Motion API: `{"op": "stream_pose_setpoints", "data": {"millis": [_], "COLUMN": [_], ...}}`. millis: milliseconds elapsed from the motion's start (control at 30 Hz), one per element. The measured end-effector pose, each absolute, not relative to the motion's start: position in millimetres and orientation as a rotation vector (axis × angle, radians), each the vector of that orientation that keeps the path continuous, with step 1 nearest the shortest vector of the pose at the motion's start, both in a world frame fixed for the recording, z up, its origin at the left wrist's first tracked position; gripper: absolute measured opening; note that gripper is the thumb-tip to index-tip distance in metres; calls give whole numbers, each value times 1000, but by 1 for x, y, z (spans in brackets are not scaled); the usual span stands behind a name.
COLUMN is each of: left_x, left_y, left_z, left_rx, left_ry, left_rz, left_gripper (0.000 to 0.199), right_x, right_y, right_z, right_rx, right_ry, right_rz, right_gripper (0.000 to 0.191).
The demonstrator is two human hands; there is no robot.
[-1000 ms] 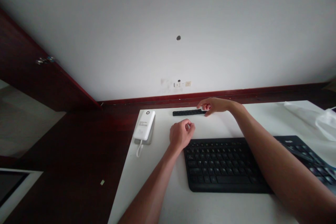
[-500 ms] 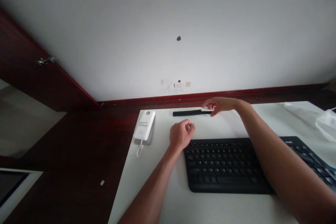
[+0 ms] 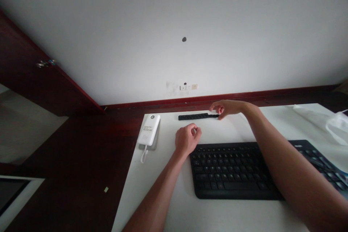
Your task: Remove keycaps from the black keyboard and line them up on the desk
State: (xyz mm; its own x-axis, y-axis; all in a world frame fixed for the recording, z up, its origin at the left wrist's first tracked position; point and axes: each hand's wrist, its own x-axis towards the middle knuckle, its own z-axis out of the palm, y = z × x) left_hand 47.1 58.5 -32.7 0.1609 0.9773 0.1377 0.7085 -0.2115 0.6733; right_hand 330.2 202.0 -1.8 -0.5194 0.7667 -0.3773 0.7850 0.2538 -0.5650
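My left hand (image 3: 187, 138) is closed, with the fingers curled in toward the thumb, just past the upper left corner of a black keyboard (image 3: 228, 170). Whatever may be inside its fingers is hidden. Close to the table's far edge lies a row of small black keycaps (image 3: 193, 116), set side by side. My right hand (image 3: 227, 108) reaches over the keyboard to the right end of that row. Its index finger and thumb are apart, and the thumb tip is at the last keycaps, partly covering them. My right forearm hides part of the keyboard.
A white power bank (image 3: 149, 130) with a short cable lies on a grey flat object (image 3: 155, 143) at the white table's (image 3: 152, 177) left edge. A crumpled white plastic bag (image 3: 337, 127) is at the right. Beyond the table stand a wall (image 3: 130, 43) and a dark red door (image 3: 40, 72).
The view has shifted very slightly. Both hands, the keycap row and the keyboard keep practically the same places.
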Motion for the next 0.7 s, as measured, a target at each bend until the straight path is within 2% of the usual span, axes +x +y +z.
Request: {"op": "stream_pose_setpoints", "data": {"millis": [233,400,533,700], "left_x": [47,47,46,47], "left_y": [59,59,59,59], "left_z": [-33,-35,-35,-35], "left_rx": [1984,1986,1989,2004], "left_ry": [1589,1589,1581,1588], "left_rz": [792,800,814,810], "left_gripper": [28,29,27,28], "right_x": [329,326,316,332], "right_y": [202,195,162,99], "right_z": [-5,23,56,61], "right_rx": [1533,1661,1801,1649], "right_ry": [2471,2516,2694,2790], "right_rz": [-1135,-1078,-925,-934], "right_gripper": [64,51,45,41]}}
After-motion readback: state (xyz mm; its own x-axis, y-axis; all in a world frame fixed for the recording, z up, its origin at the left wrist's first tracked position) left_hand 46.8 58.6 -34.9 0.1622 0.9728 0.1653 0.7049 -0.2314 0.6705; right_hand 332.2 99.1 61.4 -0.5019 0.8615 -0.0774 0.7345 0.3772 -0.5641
